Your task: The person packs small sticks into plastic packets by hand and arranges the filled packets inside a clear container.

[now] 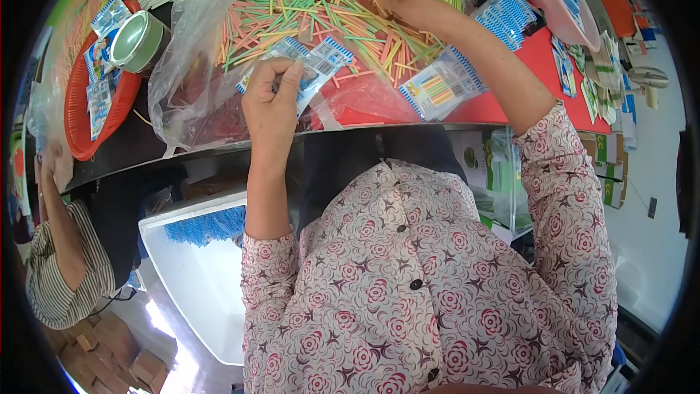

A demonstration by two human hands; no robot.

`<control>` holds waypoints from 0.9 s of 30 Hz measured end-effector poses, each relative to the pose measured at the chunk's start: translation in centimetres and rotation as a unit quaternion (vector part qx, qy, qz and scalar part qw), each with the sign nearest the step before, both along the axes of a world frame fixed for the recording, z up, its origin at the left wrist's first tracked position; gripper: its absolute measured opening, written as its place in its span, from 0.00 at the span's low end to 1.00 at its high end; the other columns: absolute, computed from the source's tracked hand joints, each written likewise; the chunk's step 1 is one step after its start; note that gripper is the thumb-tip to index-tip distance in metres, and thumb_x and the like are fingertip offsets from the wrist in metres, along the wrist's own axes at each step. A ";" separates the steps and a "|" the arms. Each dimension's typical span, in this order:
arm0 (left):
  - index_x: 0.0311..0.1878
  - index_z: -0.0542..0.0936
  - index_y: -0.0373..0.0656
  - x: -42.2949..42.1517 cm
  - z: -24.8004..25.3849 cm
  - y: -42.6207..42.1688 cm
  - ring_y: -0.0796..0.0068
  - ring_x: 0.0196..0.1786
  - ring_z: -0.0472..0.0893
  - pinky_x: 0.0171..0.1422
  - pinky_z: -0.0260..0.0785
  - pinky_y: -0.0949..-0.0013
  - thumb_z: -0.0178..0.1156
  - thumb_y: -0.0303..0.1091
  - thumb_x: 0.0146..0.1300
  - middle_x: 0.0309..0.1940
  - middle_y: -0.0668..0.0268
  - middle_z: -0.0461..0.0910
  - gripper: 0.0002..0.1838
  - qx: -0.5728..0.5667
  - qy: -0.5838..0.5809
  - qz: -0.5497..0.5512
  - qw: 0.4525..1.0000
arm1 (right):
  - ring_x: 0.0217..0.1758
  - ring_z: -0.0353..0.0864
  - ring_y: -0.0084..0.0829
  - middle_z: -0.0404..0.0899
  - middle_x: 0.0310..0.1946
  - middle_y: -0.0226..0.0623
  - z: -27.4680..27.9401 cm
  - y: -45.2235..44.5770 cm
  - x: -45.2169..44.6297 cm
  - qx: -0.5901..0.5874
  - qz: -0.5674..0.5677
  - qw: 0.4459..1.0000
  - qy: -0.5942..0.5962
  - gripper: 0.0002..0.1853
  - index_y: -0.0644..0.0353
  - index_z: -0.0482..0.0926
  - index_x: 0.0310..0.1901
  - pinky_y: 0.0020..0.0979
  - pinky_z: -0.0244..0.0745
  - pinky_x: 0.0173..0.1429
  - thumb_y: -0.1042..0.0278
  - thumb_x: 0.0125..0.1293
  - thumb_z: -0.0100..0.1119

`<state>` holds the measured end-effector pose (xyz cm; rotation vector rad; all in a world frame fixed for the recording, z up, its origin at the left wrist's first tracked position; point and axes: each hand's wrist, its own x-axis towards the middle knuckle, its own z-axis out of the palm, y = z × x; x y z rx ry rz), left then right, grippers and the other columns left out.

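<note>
My left hand [270, 106] is closed, with thumb and finger pinching a blue-and-white plastic packet [324, 62] at the table's near side. A large pile of thin pink, green and yellow sticks [292, 11] lies on clear plastic sheeting beyond it. My right hand [417, 6] reaches into the right part of this pile, its fingers bent round some of the sticks; the fingertips are partly hidden. Below my right forearm lies a blue-and-white packet [441, 86] with coloured sticks showing through its window.
Blue-striped packets [503, 18] lie right of the pile, beside a pink basin [558, 7]. At left are a red basket [76, 113] with packets and a green-and-white container [137, 42]. A white bin [197, 277] stands below. Another person in a striped top [73, 270] is at far left.
</note>
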<state>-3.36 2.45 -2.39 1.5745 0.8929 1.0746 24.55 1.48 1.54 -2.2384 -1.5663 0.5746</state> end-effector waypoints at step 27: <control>0.41 0.75 0.39 8.1 4.2 3.1 0.79 0.42 0.76 0.43 0.70 0.73 0.52 0.31 0.69 0.41 0.67 0.78 0.06 -0.218 -0.349 -0.262 0.873 | 0.26 0.71 0.17 0.72 0.22 0.26 4.0 -2.5 -5.3 -0.016 0.155 0.963 0.219 0.16 0.62 0.75 0.38 0.22 0.65 0.30 0.54 0.70 0.53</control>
